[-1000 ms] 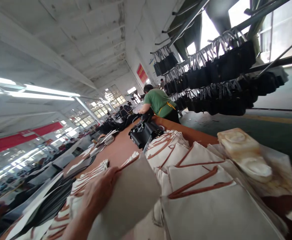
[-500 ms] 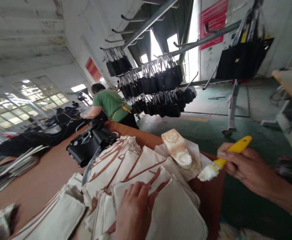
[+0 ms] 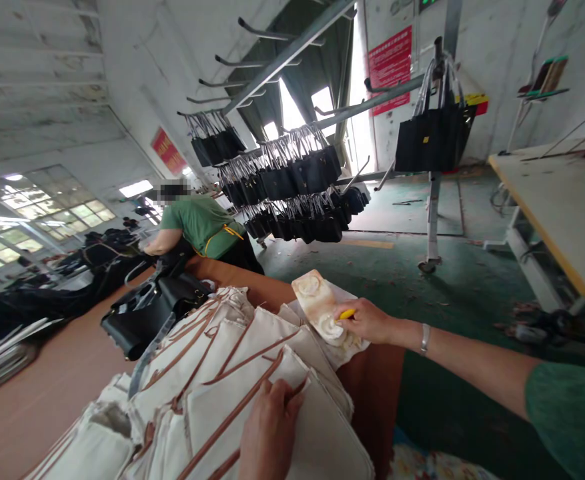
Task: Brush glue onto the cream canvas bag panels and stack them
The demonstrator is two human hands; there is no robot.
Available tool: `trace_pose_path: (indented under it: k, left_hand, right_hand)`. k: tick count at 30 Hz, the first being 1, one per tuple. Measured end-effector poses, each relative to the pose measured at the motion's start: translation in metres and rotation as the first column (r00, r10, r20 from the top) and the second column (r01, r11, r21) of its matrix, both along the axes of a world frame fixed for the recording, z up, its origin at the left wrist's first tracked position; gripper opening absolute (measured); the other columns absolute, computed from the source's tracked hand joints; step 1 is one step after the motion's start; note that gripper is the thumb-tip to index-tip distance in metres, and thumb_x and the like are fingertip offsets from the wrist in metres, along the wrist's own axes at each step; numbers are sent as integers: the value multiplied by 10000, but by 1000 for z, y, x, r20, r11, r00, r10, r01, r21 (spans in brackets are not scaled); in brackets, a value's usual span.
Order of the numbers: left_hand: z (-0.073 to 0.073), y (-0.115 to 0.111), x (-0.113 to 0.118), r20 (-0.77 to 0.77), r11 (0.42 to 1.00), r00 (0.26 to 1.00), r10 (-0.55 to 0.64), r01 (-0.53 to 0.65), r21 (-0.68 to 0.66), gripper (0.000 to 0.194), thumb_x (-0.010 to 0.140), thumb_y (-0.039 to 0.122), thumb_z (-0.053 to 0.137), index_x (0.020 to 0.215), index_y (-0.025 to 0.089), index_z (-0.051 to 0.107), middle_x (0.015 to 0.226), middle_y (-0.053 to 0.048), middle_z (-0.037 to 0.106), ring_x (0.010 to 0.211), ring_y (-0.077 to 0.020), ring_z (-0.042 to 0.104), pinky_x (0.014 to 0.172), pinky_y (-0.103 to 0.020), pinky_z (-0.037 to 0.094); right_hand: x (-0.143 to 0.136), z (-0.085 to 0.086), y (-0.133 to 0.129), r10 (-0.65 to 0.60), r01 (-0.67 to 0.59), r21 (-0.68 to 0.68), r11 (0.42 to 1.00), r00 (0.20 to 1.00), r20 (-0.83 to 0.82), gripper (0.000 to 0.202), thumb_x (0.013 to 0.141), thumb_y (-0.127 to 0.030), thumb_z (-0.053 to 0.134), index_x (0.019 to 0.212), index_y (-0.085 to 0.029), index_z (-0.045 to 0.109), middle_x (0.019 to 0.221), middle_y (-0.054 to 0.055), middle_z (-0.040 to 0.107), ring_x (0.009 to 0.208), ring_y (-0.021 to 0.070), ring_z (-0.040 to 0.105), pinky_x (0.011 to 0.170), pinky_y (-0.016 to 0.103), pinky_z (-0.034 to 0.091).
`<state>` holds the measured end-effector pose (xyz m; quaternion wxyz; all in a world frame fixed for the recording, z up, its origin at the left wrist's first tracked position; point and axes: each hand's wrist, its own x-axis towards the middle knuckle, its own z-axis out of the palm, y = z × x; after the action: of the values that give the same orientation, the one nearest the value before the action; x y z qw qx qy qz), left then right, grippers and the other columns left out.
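Observation:
My right hand (image 3: 369, 323) is closed on a brush with a yellow handle (image 3: 346, 314). Its bristle end is down at the white paste in an open, stained glue container (image 3: 317, 297), and the bristles are hidden. My left hand (image 3: 271, 427) is closed at the brown edge of a cream fabric piece (image 3: 322, 420), thumb and fingers pinched together. Around it lie several stacked cream fabric pieces (image 3: 237, 340) with brown strips, overlapping across the brown tabletop (image 3: 62, 393).
A black handbag (image 3: 157, 307) lies behind the stack. Grey folded sheets (image 3: 7, 353) are at the left. A co-worker in a green shirt (image 3: 202, 227) leans over the table's far end. Racks of black bags (image 3: 302, 173) stand beyond, and another table (image 3: 547, 207) stands right.
My right hand has brought the paste-covered brush leftward to the glue container. My left fingers, flat on the fabric before, have closed at its brown edge. The view has turned slightly right.

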<state>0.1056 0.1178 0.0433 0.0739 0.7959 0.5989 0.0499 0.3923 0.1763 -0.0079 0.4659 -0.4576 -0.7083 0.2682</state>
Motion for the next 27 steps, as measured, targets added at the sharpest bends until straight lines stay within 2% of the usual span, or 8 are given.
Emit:
trace_pose_path:
  k: [5, 10, 13, 18, 21, 24, 27]
  left_hand:
    - [4, -15, -7, 93, 997, 995, 30, -23, -74, 191, 899, 282, 484, 778, 228, 622, 833, -20, 653, 765, -171, 653, 656, -251, 431]
    - [5, -27, -7, 259, 989, 966, 20, 18, -144, 251, 880, 355, 484, 850, 284, 723, 811, -7, 685, 793, -182, 664, 730, -274, 456]
    - [2, -31, -6, 399, 992, 915, 60, -11, -124, 302, 863, 433, 492, 831, 275, 748, 748, -2, 684, 759, -180, 657, 707, -261, 463]
    - [1, -36, -5, 530, 980, 837, 137, -38, -194, 416, 819, 559, 533, 863, 207, 750, 748, -16, 659, 714, -172, 624, 669, -255, 470]
    - [1, -39, -5, 566, 978, 809, 159, -50, -204, 462, 791, 606, 555, 859, 192, 748, 748, -22, 655, 711, -173, 613, 650, -253, 469]
    - [2, -42, -3, 595, 975, 784, 177, -56, -216, 448, 799, 599, 562, 867, 195, 740, 744, -17, 646, 723, -175, 610, 646, -250, 462]
    - [3, -43, 1, 614, 966, 762, 206, -58, -252, 422, 809, 581, 571, 875, 194, 727, 747, -18, 645, 734, -179, 603, 660, -257, 462]
  right_hand:
    - [7, -2, 0, 65, -75, 103, 992, 993, 96, 136, 886, -224, 579, 914, -173, 702, 904, 53, 656, 830, 198, 592, 807, 308, 446]
    - [20, 2, -23, 232, -265, 142, 954, 949, 215, 156, 910, -233, 560, 937, -184, 706, 883, 65, 621, 799, 193, 575, 776, 302, 447]
    - [26, 5, -38, 253, -290, 149, 945, 941, 225, 148, 914, -244, 565, 956, -191, 697, 881, 66, 614, 810, 196, 572, 778, 303, 444]
    - [28, -3, -41, 89, -100, 133, 986, 993, 83, 171, 947, -275, 531, 938, -175, 668, 869, 66, 620, 792, 195, 595, 742, 303, 449]
    - [25, -6, -47, -43, 43, 68, 997, 999, -7, 190, 965, -321, 517, 929, -171, 628, 742, 31, 610, 643, 175, 593, 601, 274, 451]
    - [16, 7, -68, -147, 130, -88, 988, 960, -237, 242, 980, -393, 496, 946, -168, 577, 611, -21, 551, 446, 132, 515, 430, 229, 382]
    - [-3, 30, -94, -167, 62, -231, 971, 865, -472, 282, 946, -450, 554, 898, -172, 549, 559, -39, 534, 376, 107, 451, 362, 202, 315]
